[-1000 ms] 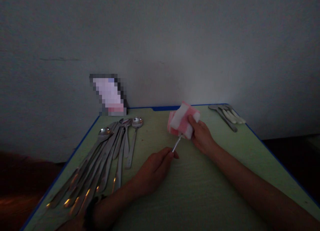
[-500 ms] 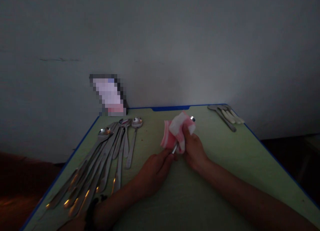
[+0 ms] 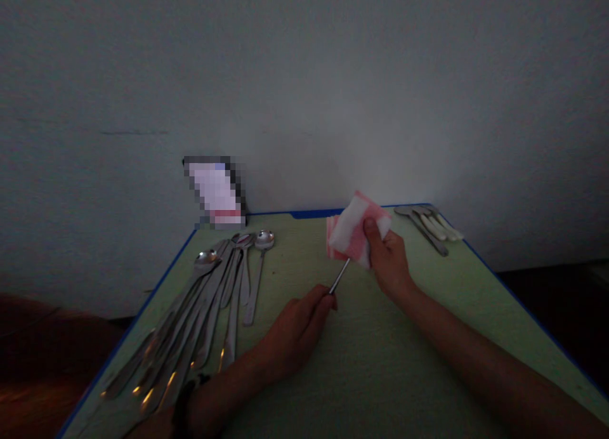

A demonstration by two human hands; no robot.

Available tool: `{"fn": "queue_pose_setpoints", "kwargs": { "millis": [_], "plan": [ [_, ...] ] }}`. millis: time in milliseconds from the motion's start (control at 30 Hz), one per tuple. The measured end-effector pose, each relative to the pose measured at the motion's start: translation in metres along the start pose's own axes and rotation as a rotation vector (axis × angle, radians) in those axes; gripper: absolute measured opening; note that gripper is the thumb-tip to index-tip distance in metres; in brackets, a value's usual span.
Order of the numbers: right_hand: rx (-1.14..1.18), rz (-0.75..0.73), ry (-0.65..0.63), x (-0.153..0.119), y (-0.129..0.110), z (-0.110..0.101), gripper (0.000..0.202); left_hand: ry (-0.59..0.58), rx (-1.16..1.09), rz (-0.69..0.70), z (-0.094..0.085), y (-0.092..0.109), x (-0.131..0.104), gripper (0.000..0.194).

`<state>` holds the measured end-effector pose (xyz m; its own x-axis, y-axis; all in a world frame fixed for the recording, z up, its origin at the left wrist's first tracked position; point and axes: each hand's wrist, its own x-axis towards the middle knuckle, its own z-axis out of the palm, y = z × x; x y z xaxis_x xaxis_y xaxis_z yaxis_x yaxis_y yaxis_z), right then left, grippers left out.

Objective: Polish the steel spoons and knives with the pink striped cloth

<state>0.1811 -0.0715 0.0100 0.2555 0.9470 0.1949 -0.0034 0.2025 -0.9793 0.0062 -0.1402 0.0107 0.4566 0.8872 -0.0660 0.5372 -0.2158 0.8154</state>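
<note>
My left hand [image 3: 304,328] is closed on the handle end of a metal spoon [image 3: 339,276], which slants up and away to the right. A pink and white cloth [image 3: 353,225] wraps the spoon's far part, so its head is hidden. My right hand [image 3: 389,256] grips that cloth, thumb pressed on top, around the spoon. To the left of my hands lies a spread pile of metal spoons [image 3: 207,259], handles toward me. One spoon [image 3: 264,239] lies at the right side of this pile.
The green tabletop [image 3: 380,363] has a blue edge and stands against a grey wall [image 3: 304,96]. A blurred-out device with a lit screen [image 3: 214,188] leans at the back left. Several utensils, some with pale handles [image 3: 434,226], lie at the back right.
My right hand and the cloth have moved up and right along the spoon, away from my left hand. More of the handle shows, and the shiny far tip is now covered.
</note>
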Motion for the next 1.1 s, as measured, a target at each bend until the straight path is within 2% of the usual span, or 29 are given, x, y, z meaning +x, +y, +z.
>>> {"fn": "queue_pose_setpoints", "kwargs": {
  "millis": [67, 133, 267, 367, 500, 600, 667, 767, 833, 867, 967, 1000, 1100],
  "plan": [
    [-0.011, -0.016, 0.016, -0.004, -0.012, 0.001, 0.045, 0.018, -0.037, 0.002, -0.003, 0.003, -0.002, 0.033],
    [0.038, 0.054, 0.012, -0.016, -0.021, 0.007, 0.045, 0.029, -0.067, 0.010, -0.005, 0.004, -0.005, 0.035],
    [0.143, 0.241, -0.133, -0.049, -0.024, 0.025, 0.045, 0.084, -0.108, 0.009, -0.003, 0.000, -0.012, 0.040],
    [0.227, 0.301, -0.183, -0.059, -0.020, 0.031, 0.044, 0.110, -0.105, -0.022, 0.002, 0.000, -0.013, 0.042],
    [0.162, 0.201, -0.140, -0.043, -0.027, 0.019, 0.040, 0.022, -0.030, -0.010, -0.008, 0.013, -0.008, 0.048],
    [0.036, 0.049, -0.154, -0.022, -0.046, 0.003, 0.038, -0.037, 0.065, 0.082, -0.035, 0.032, -0.003, 0.039],
    [-0.071, -0.078, -0.183, -0.008, -0.063, -0.005, 0.035, -0.003, 0.130, 0.105, -0.062, 0.046, 0.001, 0.033],
    [-0.262, -0.249, -0.446, 0.010, -0.087, -0.008, 0.027, 0.059, 0.108, 0.079, -0.099, 0.065, 0.009, 0.039],
    [-0.426, -0.322, -0.613, 0.020, -0.099, -0.005, 0.018, 0.079, 0.079, 0.061, -0.115, 0.074, 0.015, 0.042],
    [-0.507, -0.342, -0.648, 0.023, -0.104, -0.002, 0.016, 0.110, 0.090, 0.036, -0.119, 0.076, 0.019, 0.043],
    [-0.700, -0.334, -0.737, 0.031, -0.114, 0.004, 0.017, 0.200, 0.209, -0.061, -0.118, 0.077, 0.028, 0.044],
    [-0.747, -0.315, -0.811, 0.033, -0.116, 0.006, 0.018, 0.207, 0.259, -0.089, -0.116, 0.077, 0.031, 0.043],
    [-0.864, -0.242, -0.959, 0.036, -0.118, 0.011, 0.021, 0.151, 0.364, -0.110, -0.110, 0.078, 0.038, 0.041]
  ]
}}
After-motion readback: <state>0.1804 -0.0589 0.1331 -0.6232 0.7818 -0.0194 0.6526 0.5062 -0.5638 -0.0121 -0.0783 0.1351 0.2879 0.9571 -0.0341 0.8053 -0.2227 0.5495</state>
